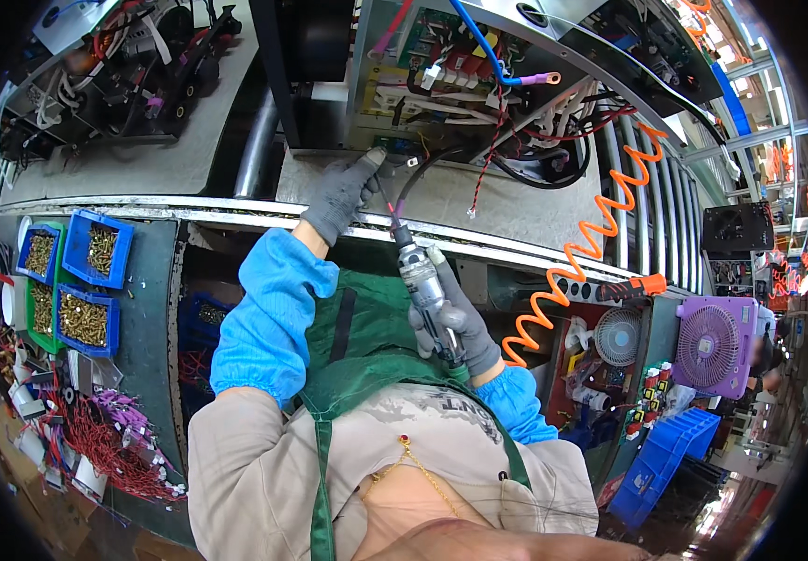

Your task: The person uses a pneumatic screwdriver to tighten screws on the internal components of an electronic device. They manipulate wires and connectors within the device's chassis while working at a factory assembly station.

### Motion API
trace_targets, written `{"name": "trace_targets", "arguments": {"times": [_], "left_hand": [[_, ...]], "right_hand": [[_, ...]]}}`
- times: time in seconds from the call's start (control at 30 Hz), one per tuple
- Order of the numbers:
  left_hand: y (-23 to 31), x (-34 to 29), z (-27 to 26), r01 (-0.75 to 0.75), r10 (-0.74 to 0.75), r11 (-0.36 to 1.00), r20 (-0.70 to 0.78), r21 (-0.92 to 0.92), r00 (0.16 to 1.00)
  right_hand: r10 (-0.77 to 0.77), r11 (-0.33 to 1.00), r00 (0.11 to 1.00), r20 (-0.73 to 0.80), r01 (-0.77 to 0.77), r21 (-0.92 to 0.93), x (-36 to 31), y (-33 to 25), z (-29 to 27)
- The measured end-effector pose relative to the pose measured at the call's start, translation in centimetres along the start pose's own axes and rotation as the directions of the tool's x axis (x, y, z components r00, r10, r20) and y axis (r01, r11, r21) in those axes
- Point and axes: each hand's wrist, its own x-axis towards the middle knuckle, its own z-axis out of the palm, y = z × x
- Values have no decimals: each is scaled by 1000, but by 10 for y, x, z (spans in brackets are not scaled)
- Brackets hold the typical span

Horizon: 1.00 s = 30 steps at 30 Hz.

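Evidently the right hand (460,323), in a grey glove, is wrapped around the silver and black body of a power driver (422,285), which slants up and leftward in front of the person's green apron (366,327). The driver's narrow front end points toward the left hand (338,196), gloved in grey too, its fingers curled and thumb raised at the lower edge of an open metal cabinet (366,65). I cannot tell whether that hand grips the driver's tip or something small beside it (the glove covers most of that spot).

Just right of the left thumb sits a metal cable lug (413,162). Inside the cabinet are circuit boards and bundled wires, and a blue cable (486,51) with a purple-sleeved ring end crosses its front. An orange coiled hose (577,252) drops from the upper right to near the right wrist.

On the left, a green bench (156,393) carries blue bins (123,245) of brass-coloured screws, with red wires (105,449) heaped nearby. Over to the right stand a purple fan (710,346) and a blue crate (665,467).
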Motion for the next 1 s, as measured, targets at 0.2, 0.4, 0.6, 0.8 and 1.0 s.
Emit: {"name": "trace_targets", "arguments": {"times": [0.2, 0.4, 0.6, 0.8, 1.0], "left_hand": [[-5, 1, -5, 44, -43, 998, 32, -48, 999], [-8, 27, 0, -436, 608, 530, 32, 728, 793], [0, 32, 4, -354, 505, 195, 216, 915, 836], [18, 6, -13, -468, 490, 587, 171, 660, 855], [22, 0, -16, -491, 520, 597, 159, 634, 839]], "right_hand": [[58, 982, 996, -60, -68, -174, -3, -5, -2], [-97, 994, 994, -55, 99, 39, -5, 2, -10], [-191, 980, 980, -59, 194, 46, -10, -6, -13], [-188, 978, 981, -46, 191, 80, -18, -4, -18], [-111, 992, 993, -47, 108, -61, -15, -9, -6]]}}
